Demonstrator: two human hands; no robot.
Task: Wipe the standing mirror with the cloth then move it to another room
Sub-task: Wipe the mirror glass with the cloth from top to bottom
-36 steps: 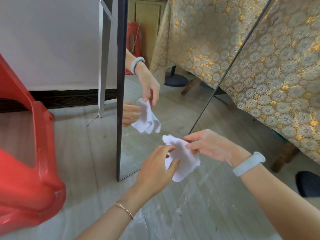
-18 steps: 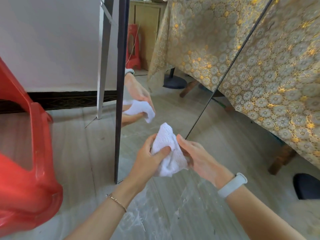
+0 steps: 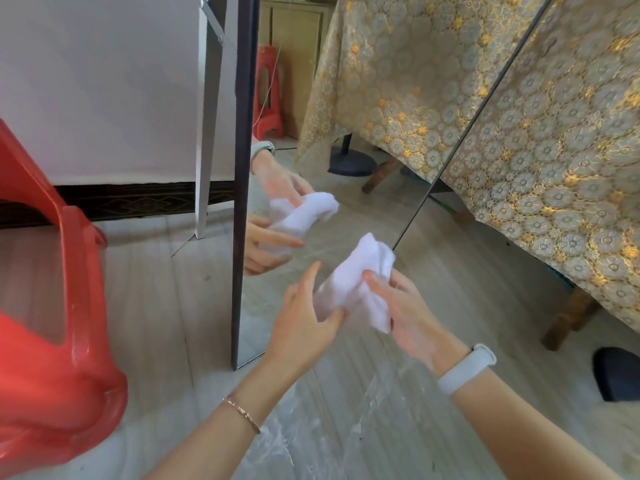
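Observation:
A standing mirror (image 3: 349, 109) with a thin dark frame stands on the floor ahead of me and reflects my hands and the cloth. A white cloth (image 3: 356, 275) is bunched up in front of its lower glass, a little short of the surface. My left hand (image 3: 304, 320) holds the cloth's lower left part between thumb and fingers. My right hand (image 3: 398, 306) grips its right side, thumb pressed into the folds. A pale band sits on my right wrist and a thin bracelet on my left.
A red plastic stool (image 3: 45, 306) stands close on the left. A table under a gold-patterned cloth (image 3: 554, 133) fills the right, its wooden leg (image 3: 568, 317) nearby. A dark round base (image 3: 616, 372) lies at the right edge. The mirror's rear support leg (image 3: 207, 116) stands by the white wall.
The cloth went from spread flat between my fingers to a bunched wad. Both hands closed in on it and shifted slightly right.

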